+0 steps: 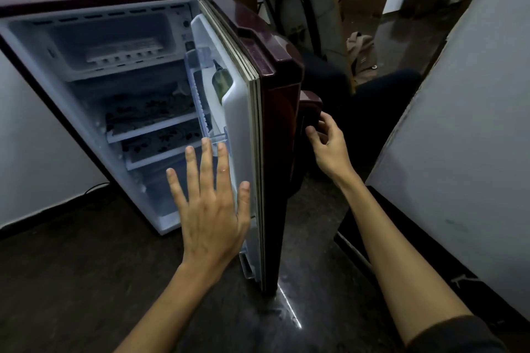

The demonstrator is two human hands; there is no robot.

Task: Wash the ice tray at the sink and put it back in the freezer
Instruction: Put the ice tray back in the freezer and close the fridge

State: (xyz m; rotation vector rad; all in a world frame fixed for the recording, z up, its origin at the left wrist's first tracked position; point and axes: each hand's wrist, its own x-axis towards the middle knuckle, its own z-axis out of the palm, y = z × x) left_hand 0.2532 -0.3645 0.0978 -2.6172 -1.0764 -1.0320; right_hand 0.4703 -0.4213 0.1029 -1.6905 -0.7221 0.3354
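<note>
Left hand [210, 209] spread beside open door [275, 112] edge; right hand [329, 143] near handle [311, 106].

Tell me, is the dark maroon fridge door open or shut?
Open: the dark maroon fridge door stands swung out, showing the white shelves inside.

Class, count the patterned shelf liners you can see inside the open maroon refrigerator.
2. One dark floral-patterned shelf liner lies on the upper shelf below the freezer box; the other patterned liner lies on the shelf beneath it. The left hand may hide more lower down.
</note>
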